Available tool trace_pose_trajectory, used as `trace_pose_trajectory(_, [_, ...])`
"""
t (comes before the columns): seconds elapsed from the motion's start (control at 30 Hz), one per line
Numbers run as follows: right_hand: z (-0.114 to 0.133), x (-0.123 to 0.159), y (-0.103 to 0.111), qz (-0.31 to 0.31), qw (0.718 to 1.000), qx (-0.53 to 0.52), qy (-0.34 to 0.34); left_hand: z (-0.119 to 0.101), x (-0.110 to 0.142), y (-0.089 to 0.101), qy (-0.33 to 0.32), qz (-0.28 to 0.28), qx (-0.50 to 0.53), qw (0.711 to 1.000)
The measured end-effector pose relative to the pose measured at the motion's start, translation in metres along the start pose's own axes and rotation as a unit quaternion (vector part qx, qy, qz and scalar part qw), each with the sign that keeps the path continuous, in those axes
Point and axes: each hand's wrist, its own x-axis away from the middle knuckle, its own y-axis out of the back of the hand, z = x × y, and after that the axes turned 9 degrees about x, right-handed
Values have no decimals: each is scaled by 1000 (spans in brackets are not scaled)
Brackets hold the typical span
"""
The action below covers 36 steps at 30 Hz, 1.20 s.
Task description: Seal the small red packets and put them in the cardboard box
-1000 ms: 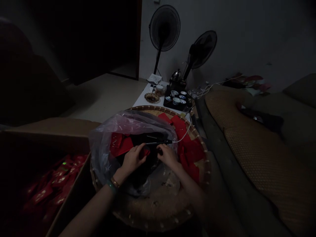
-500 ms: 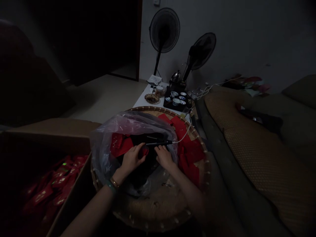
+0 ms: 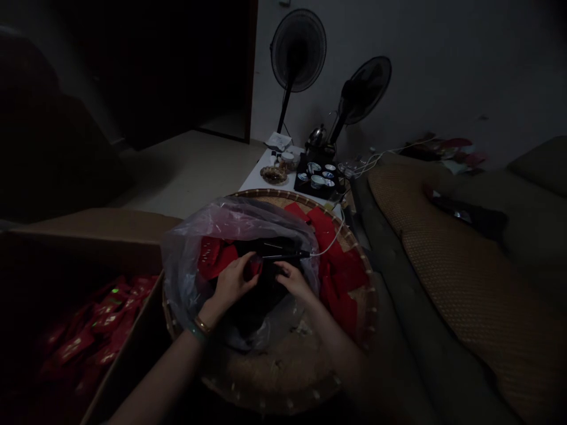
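My left hand [image 3: 234, 282] is curled round a small dark-red packet [image 3: 252, 267], with part of it showing between thumb and fingers. My right hand [image 3: 293, 280] hovers just to its right over dark contents [image 3: 261, 301] of a large clear plastic bag [image 3: 190, 236]. Its fingers are bent together, and the dimness hides whether anything is between them. Beyond both hands lies a slim black device [image 3: 287, 255] joined to a white cord [image 3: 328, 247]. Red packets [image 3: 215, 257] lie in the left side of the bag.
The bag rests on a round woven bamboo tray [image 3: 266, 378] with red sheets [image 3: 341, 268] on its right. An open cardboard box [image 3: 101, 224] of shiny red packets [image 3: 106, 319] stands left. Behind are a tea tray [image 3: 301, 190] with cups and two fans [image 3: 299, 50]; a sofa [image 3: 420, 236] is right.
The red packet in my left hand has turned more upright and shows more. My right hand has drawn its fingers in slightly, still above the dark contents.
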Motion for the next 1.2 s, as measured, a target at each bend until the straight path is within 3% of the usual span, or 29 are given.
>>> trace_pose_trajectory(0.13, [2, 7, 4, 47, 975, -189, -105, 0, 0, -1, -5, -1, 6, 1000])
trace_pose_trajectory(0.3, [8, 14, 2, 101, 917, -353, -156, 0, 0, -2, -15, -5, 7, 1000])
trace_pose_trajectory(0.63, [15, 16, 4, 81, 922, -334, -178, -1, 1, -1, -18, 7, 16, 1000])
trace_pose_trajectory(0.87, [20, 16, 7, 51, 870, -421, -250, -2, 0, 1, -10, 13, 11, 1000])
trace_pose_trajectory(1.2, [27, 16, 12, 47, 900, -374, -218, -2, 2, -1, -25, 30, 4, 999])
